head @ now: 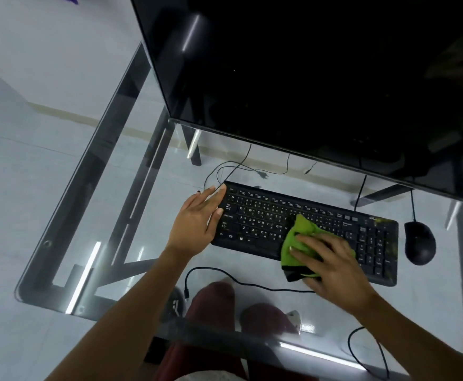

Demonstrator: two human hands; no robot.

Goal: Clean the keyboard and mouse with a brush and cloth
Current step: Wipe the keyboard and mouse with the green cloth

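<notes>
Right hand: the right hand (332, 266) lies flat, fingers spread, pressing a crumpled green cloth with a black edge (303, 244) onto the middle keys.
Left hand: the left hand (198, 220) is open, holding nothing, braced against the left end of the flat black wired keyboard (257, 215).
Mouse: the black rounded mouse (419, 242) sits untouched just right of the keyboard on the glass desk (60, 215).
Brush: none in sight.
Progress: I'd judge keyboard wiping underway; mouse left to do; brushing I cannot tell.
</notes>
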